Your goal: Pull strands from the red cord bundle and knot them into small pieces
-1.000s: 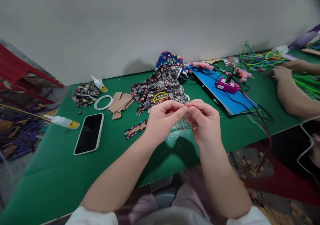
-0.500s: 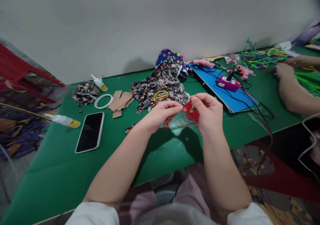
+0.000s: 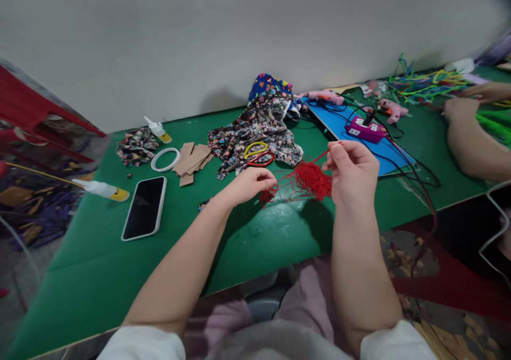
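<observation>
Red thread tangle [image 3: 313, 180], loose and stringy, at the middle of the green table [image 3: 99, 275], between the two hands. Right hand [image 3: 355, 173] closed, thumb and fingers pinching a red strand that runs up from the tangle. Left hand [image 3: 255, 183] has fingers curled at a smaller red thread bunch [image 3: 268, 195]; can't tell if gripping it. Thin red strands link bunch and tangle.

Just beyond left hand: scissors, yellow and red handles [image 3: 260, 159], lying on black floral cloth [image 3: 249, 128]. Blue patterned cloth [image 3: 268, 86] behind that, near the wall. Bit of floral strip [image 3: 203, 204] shows beside left forearm, mostly hidden.

Left side: brown cardboard strips [image 3: 191, 162] in an overlapping pile, white ring [image 3: 156, 162] beside them, crumpled floral cloth [image 3: 136, 146], small bottle [image 3: 162, 133] with yellow lower part next to it, second bottle [image 3: 104, 190] near the table edge, dark-screened phone [image 3: 144, 209] lying flat.

Right side: blue folder [image 3: 393, 160], magenta power strip [image 3: 365, 131] on top, cables around. Pink glue gun [image 3: 329, 97] at folder's far end, another pink glue gun [image 3: 393, 111] to the right. Colourful fuzzy stems [image 3: 431, 87] farther right, another person's hands [image 3: 461, 107] near them
</observation>
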Tool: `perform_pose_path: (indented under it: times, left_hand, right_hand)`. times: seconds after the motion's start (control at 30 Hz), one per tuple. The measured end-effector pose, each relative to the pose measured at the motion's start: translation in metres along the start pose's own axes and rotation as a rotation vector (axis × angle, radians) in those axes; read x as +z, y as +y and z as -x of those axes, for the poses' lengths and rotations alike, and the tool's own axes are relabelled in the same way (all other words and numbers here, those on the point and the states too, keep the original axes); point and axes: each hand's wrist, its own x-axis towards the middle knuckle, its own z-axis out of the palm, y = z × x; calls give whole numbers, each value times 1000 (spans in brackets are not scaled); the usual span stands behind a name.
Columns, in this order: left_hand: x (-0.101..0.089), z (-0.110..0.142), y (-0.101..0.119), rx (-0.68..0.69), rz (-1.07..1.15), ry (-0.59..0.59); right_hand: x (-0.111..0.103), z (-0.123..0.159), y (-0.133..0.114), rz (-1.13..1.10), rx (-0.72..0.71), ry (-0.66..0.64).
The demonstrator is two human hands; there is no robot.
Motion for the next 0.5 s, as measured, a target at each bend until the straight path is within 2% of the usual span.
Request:
perform_pose_path:
  times: [0.13,0.27,0.37,0.5]
  left_hand:
    - [18,23,-9,-17,-432,214]
    - [44,35,-21,-61,-670,315]
    - [52,33,-28,-62,-617,339]
    - [47,30,-28,-56,-313,422]
  right_hand:
    - [-6,0,0,14,31,-27]
    - [-6,3,1,3,45,-78]
    - [-5,4,2,-15,56,-80]
    - [-6,6,2,-39,86,-133]
